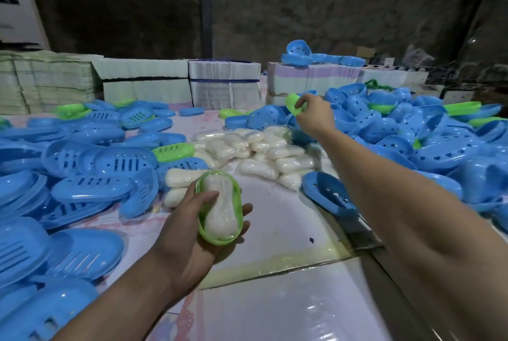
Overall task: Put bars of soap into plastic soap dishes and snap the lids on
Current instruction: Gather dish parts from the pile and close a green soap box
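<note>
Soap [221, 208], wrapped and white, lies lengthwise in a green dish [219, 207] cupped in the left hand [192, 226], thumb pressing on the bar and fingers curled under the base. Far forward, the right hand [313, 115] pinches a green lid [292, 104] at the edge of the blue heap.

Risks, as I judge them: the bar sits proud of the rim, so a lid pushed down askew may not snap; the thumb could get caught under it; the light pinch could drop the lid back among the blue lids [412, 134].

Counts: one filled dish, one lid in hand. Between the hands, loose bars [255, 148] number roughly two dozen; exact count unclear. Blue slotted pieces [90, 164] left of the left hand are too many and too overlapped to count; a few green ones show.
</note>
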Motion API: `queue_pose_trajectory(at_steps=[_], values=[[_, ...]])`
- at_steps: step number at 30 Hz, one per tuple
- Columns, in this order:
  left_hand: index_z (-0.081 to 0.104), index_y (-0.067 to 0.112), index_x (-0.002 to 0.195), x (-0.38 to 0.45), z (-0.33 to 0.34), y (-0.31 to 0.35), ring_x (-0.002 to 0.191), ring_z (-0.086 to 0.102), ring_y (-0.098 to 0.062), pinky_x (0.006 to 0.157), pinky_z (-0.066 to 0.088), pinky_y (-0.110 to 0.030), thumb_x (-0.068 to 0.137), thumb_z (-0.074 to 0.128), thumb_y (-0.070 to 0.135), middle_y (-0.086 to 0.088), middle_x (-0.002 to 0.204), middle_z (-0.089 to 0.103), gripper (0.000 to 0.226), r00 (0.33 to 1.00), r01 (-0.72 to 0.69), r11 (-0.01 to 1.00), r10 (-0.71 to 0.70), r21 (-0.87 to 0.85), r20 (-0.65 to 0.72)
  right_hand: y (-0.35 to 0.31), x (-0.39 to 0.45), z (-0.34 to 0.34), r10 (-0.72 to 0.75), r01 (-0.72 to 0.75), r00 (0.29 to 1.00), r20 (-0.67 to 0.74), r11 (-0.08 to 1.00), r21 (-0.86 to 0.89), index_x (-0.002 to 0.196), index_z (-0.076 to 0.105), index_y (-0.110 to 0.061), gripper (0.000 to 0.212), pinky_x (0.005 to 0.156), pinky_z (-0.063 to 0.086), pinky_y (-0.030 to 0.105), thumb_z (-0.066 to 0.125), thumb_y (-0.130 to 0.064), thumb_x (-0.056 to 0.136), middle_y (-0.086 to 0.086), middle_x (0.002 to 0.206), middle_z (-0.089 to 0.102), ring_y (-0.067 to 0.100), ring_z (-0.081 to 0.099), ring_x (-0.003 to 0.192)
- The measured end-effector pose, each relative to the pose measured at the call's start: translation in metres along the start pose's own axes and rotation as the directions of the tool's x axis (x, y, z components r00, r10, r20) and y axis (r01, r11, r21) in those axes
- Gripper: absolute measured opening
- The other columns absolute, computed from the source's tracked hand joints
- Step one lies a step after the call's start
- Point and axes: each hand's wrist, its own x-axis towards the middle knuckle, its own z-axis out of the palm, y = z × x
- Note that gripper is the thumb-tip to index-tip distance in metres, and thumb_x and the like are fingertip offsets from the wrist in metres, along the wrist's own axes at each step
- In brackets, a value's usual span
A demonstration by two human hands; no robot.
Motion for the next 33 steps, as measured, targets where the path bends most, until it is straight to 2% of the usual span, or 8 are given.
queue_pose_trajectory(at_steps=[6, 13, 14, 18, 21, 25, 29, 33], values=[[0.064, 0.035, 0.120, -0.002, 0.001, 0.000, 0.083, 0.076, -0.031, 0.086, 0.049, -0.043, 0.100, 0.045, 0.019, -0.013, 0.111, 0.076, 0.031, 1.000, -0.005, 1.000, 0.005, -0.025, 0.006, -0.052, -0.075, -0.019, 0.166, -0.239, 0.971, 0.173, 0.726, 0.645, 0.096, 0.046, -0.022, 0.028, 0.058, 0.039, 0.029, 0.063, -0.009, 0.078, -0.001, 0.087, 0.052, 0.016, 0.049, 0.070], [0.062, 0.032, 0.111, -0.002, 0.003, 0.000, 0.080, 0.072, -0.034, 0.080, 0.053, -0.043, 0.099, 0.046, 0.013, -0.017, 0.103, 0.074, 0.027, 1.000, -0.022, 0.981, 0.018, -0.191, -0.022, -0.087, -0.172, -0.042, -0.012, -0.673, 0.724, 0.690, 0.208, 0.710, 0.110, 0.051, -0.012, 0.041, 0.072, 0.058, 0.045, 0.073, -0.002, 0.078, 0.015, 0.104, 0.065, 0.027, 0.068, 0.074], [0.061, 0.030, 0.117, -0.003, 0.003, 0.000, 0.080, 0.072, -0.032, 0.081, 0.054, -0.045, 0.098, 0.047, 0.012, -0.017, 0.109, 0.073, 0.030, 0.999, -0.026, 0.974, 0.021, -0.225, -0.026, -0.088, -0.184, -0.040, -0.014, -0.679, 0.714, 0.700, 0.232, 0.697, 0.113, 0.050, -0.015, 0.045, 0.074, 0.058, 0.046, 0.075, -0.003, 0.077, 0.015, 0.109, 0.064, 0.027, 0.069, 0.076], [0.050, 0.019, 0.143, -0.004, 0.000, 0.002, 0.096, 0.067, -0.033, 0.082, 0.055, -0.046, 0.098, 0.045, 0.010, -0.020, 0.133, 0.064, 0.045, 0.999, -0.039, 0.968, 0.036, -0.249, -0.016, -0.086, -0.211, -0.035, 0.001, -0.398, 0.807, 0.591, 0.740, 0.542, 0.128, 0.043, -0.029, 0.067, 0.088, 0.055, 0.042, 0.083, -0.031, 0.074, 0.006, 0.119, 0.059, 0.024, 0.065, 0.102], [0.055, 0.025, 0.134, -0.004, 0.001, 0.001, 0.089, 0.069, -0.031, 0.079, 0.056, -0.046, 0.098, 0.045, 0.010, -0.018, 0.120, 0.070, 0.040, 0.999, -0.043, 0.980, 0.045, -0.192, 0.005, -0.083, -0.220, -0.033, -0.024, -0.302, 0.799, 0.601, 0.848, 0.436, 0.127, 0.054, -0.022, 0.062, 0.076, 0.053, 0.032, 0.081, -0.042, 0.075, 0.004, 0.112, 0.065, 0.019, 0.065, 0.098], [0.058, 0.027, 0.132, -0.003, 0.001, 0.000, 0.085, 0.072, -0.032, 0.083, 0.056, -0.052, 0.098, 0.046, 0.012, -0.018, 0.110, 0.073, 0.039, 0.999, -0.029, 0.986, 0.032, -0.162, 0.016, -0.073, -0.225, -0.031, -0.092, -0.294, 0.802, 0.590, 0.799, 0.524, 0.125, 0.059, -0.027, 0.047, 0.089, 0.056, 0.037, 0.077, -0.029, 0.081, 0.005, 0.107, 0.070, 0.020, 0.068, 0.097], [0.055, 0.019, 0.139, -0.002, -0.002, 0.000, 0.099, 0.068, -0.037, 0.077, 0.061, -0.049, 0.096, 0.049, 0.012, -0.025, 0.128, 0.065, 0.044, 1.000, 0.010, 0.977, -0.005, -0.213, 0.024, -0.069, -0.229, -0.041, -0.264, -0.326, 0.693, 0.670, 0.714, 0.619, 0.120, 0.062, -0.043, 0.028, 0.072, 0.049, 0.009, 0.063, -0.036, 0.093, -0.016, 0.113, 0.071, 0.000, 0.066, 0.101], [0.056, 0.022, 0.137, -0.002, -0.002, 0.001, 0.088, 0.071, -0.035, 0.076, 0.061, -0.047, 0.095, 0.049, 0.011, -0.022, 0.118, 0.069, 0.044, 0.997, 0.028, 0.975, -0.012, -0.219, 0.076, -0.065, -0.223, -0.037, -0.216, -0.387, 0.712, 0.668, 0.674, 0.630, 0.121, 0.061, -0.047, 0.037, 0.076, 0.051, 0.018, 0.067, -0.029, 0.089, -0.010, 0.114, 0.070, 0.010, 0.068, 0.100]])
